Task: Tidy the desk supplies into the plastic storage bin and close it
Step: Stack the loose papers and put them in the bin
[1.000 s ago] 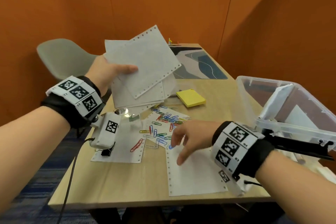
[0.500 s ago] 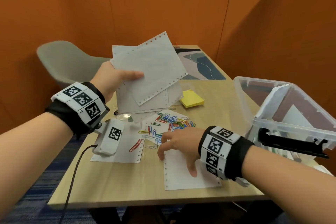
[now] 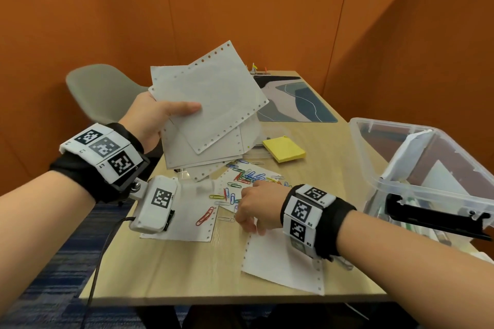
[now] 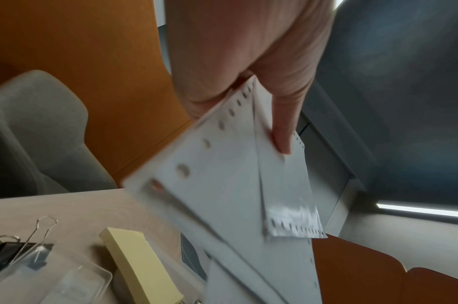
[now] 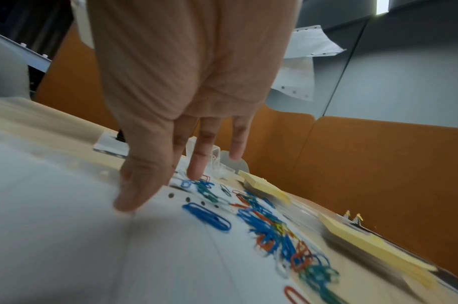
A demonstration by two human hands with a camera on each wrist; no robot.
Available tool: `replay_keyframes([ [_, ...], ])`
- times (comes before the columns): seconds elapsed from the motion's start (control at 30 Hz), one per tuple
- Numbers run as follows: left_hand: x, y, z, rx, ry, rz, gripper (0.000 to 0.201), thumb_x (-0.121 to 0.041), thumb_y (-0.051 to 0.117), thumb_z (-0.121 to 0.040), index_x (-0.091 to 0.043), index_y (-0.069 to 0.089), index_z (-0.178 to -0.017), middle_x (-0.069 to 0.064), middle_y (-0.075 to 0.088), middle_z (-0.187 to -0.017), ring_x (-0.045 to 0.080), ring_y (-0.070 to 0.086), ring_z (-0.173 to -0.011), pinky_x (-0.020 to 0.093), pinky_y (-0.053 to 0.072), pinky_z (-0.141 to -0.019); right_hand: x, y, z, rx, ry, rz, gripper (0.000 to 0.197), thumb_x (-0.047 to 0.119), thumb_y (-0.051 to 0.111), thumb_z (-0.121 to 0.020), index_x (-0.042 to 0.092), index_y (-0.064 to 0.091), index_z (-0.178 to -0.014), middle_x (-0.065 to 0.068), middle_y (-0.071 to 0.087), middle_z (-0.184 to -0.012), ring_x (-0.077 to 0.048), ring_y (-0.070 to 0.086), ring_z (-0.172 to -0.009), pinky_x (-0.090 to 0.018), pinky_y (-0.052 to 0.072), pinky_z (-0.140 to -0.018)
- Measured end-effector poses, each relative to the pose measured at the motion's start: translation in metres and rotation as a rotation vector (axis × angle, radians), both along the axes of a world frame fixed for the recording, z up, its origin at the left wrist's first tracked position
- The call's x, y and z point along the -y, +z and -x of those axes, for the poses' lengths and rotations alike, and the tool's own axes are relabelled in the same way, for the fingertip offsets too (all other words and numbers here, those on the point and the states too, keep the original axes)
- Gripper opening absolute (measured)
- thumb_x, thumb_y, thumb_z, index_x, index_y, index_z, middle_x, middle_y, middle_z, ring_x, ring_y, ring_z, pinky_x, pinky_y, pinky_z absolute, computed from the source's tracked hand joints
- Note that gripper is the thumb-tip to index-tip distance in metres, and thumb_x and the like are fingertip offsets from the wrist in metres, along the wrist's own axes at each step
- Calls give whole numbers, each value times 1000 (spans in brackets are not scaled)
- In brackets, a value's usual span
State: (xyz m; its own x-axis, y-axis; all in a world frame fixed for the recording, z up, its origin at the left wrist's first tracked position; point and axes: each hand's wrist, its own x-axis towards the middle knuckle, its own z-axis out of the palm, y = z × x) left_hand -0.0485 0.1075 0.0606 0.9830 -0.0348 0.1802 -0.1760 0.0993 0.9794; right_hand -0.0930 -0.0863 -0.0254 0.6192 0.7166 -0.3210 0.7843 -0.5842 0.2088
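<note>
My left hand [image 3: 171, 112] is raised over the table's left side and grips a loose stack of perforated paper sheets [image 3: 213, 104], thumb on top. The left wrist view shows that thumb [image 4: 282, 139] pressed on the sheets [image 4: 222, 185]. My right hand [image 3: 246, 219] rests with straight fingers on the far left corner of a single sheet [image 3: 280, 256] near the front edge. In the right wrist view its thumb presses that sheet [image 5: 66, 226]. Several coloured paper clips [image 3: 246, 176] lie just beyond the fingers. The clear plastic bin [image 3: 417, 184] stands open at the right.
A yellow sticky-note pad [image 3: 284, 148] lies past the clips. Another sheet [image 3: 187, 211] with a red clip lies under my left wrist. A black binder clip [image 4: 6, 255] and a clear case [image 4: 66, 283] sit beneath the raised stack. A desk mat [image 3: 296, 99] and grey chair [image 3: 104, 91] are behind.
My right hand has slid left across the near sheet to its far left corner, close to the clips. The left hand keeps the stack raised in about the same place.
</note>
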Motion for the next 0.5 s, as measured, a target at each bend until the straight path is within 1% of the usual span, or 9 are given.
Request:
replay_keyframes([
  [0.1, 1, 0, 1, -15, 5, 18, 48, 4, 66, -77, -6, 59, -122, 6, 68, -110, 13, 73, -73, 24, 57, -53, 9, -8, -3, 24, 3, -147, 18, 7, 57, -86, 18, 62, -100, 2, 70, -95, -20, 51, -98, -32, 36, -86],
  [0.2, 2, 0, 2, -17, 5, 28, 47, 3, 65, -78, -6, 58, -124, 5, 68, -108, 11, 73, -70, 24, 56, -52, 17, -14, -9, 35, -35, -242, 22, 8, 53, -90, 19, 66, -105, 1, 69, -101, -20, 50, -102, -31, 35, -85],
  [0.23, 3, 1, 2, -16, 3, 33, 46, 1, 65, -79, -6, 58, -124, 4, 68, -107, 11, 73, -69, 24, 56, -51, 20, -13, -13, 48, -61, -308, 23, 8, 53, -90, 17, 68, -104, 0, 68, -102, -21, 51, -103, -30, 36, -84],
  [0.3, 3, 2, 2, -11, -1, 59, 45, -2, 65, -80, -9, 58, -124, 4, 69, -107, 11, 73, -72, 24, 56, -52, 29, -6, -22, 98, -150, -523, 21, 6, 53, -89, 11, 70, -102, -6, 66, -102, -25, 53, -102, -35, 42, -85],
  [0.33, 3, 2, 2, -7, -8, 75, 44, -3, 64, -81, -9, 58, -124, 5, 69, -110, 13, 73, -76, 25, 57, -54, 34, -1, -26, 119, -212, -641, 20, 5, 54, -88, 8, 70, -101, -8, 66, -101, -26, 55, -102, -37, 43, -86],
  [0.37, 4, 3, 2, -5, -18, 90, 44, -5, 64, -82, -10, 58, -125, 6, 68, -113, 14, 73, -80, 26, 57, -56, 39, 4, -30, 136, -274, -755, 20, 4, 55, -88, 6, 70, -101, -10, 66, -101, -27, 56, -101, -34, 43, -87],
  [0.43, 5, 5, 2, -5, -57, 127, 45, -9, 63, -82, -11, 57, -126, 7, 67, -117, 17, 72, -86, 28, 58, -60, 47, 16, -36, 173, -391, -950, 19, 2, 55, -87, 3, 69, -100, -10, 68, -100, -25, 58, -98, -21, 39, -83],
  [0.47, 5, 7, 2, -15, -83, 159, 49, -13, 64, -79, -11, 56, -127, 7, 67, -118, 18, 72, -89, 30, 59, -63, 50, 21, -37, 199, -439, -1040, 18, 3, 55, -87, 3, 68, -99, -9, 69, -99, -24, 60, -97, -19, 37, -80],
  [0.5, 5, 8, 2, -31, -118, 191, 54, -18, 67, -74, -11, 57, -127, 7, 66, -119, 19, 71, -93, 33, 59, -68, 53, 25, -39, 225, -485, -1121, 18, 3, 54, -88, 4, 68, -99, -9, 70, -99, -24, 61, -96, -19, 37, -80],
])
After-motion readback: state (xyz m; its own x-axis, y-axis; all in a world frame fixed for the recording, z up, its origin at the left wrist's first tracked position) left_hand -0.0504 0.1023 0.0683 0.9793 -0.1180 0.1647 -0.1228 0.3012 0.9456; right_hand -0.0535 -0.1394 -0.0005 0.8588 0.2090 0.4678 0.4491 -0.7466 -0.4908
